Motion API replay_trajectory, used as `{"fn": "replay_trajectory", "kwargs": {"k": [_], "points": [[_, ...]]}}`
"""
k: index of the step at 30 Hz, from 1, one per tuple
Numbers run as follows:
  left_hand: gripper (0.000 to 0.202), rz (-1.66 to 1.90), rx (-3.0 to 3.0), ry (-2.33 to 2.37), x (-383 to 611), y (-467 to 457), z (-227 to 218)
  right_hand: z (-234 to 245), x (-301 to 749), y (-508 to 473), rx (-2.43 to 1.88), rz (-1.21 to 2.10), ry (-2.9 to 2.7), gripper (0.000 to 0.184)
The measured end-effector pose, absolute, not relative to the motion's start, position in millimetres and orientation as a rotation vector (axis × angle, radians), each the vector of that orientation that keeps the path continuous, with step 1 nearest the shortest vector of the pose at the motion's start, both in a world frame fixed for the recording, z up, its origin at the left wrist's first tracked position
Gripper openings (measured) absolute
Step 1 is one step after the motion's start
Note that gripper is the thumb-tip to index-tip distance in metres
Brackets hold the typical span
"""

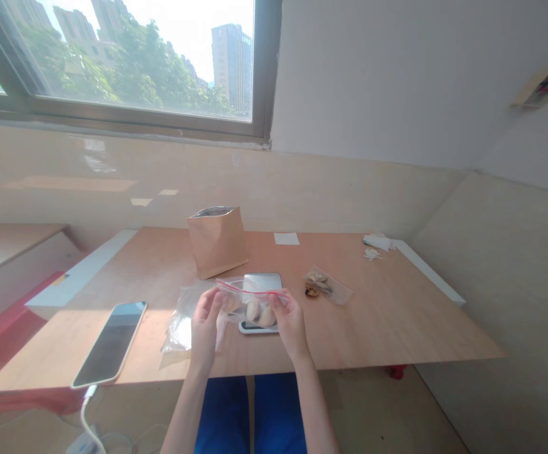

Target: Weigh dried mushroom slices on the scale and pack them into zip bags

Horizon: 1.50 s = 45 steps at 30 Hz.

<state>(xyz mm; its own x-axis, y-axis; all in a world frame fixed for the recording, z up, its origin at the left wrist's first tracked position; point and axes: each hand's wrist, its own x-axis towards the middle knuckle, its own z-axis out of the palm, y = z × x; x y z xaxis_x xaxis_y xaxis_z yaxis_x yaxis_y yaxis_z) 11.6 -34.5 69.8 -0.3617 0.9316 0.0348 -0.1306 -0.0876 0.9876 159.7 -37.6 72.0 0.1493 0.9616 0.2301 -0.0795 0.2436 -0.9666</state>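
Left hand point(206, 328) and right hand point(292, 325) are pinching a zip bag point(253, 304) at its top edge, fingers point(213, 301) closing on the plastic, bag hanging over a kitchen scale point(262, 282), on a wooden table point(373, 328)

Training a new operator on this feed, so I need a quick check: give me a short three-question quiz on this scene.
1. What are the left hand and right hand holding between them?
2. True or false: the phone lies to the right of the kitchen scale.
3. Which one stands upright on the table: A, the kraft paper bag, or B, the small plastic bag?

Key: 1. A zip-top plastic bag with a red seal line; 2. False; 3. A.
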Motion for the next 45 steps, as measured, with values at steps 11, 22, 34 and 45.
{"fn": "replay_trajectory", "kwargs": {"k": [11,22,34,45], "points": [[0.027,1.737,0.763,1.248,30,-47,82,82,150,-44,-1.153,0.64,-0.961,0.04],[0.036,1.696,0.834,1.455,25,-52,84,83,169,-47,-1.188,0.756,-1.152,0.044],[0.025,1.75,0.927,1.364,19,-52,86,81,177,-49,-1.237,0.618,-1.059,0.046],[0.025,1.908,0.802,1.397,27,-53,86,84,173,-54,-1.269,0.557,-1.028,0.046]]}}
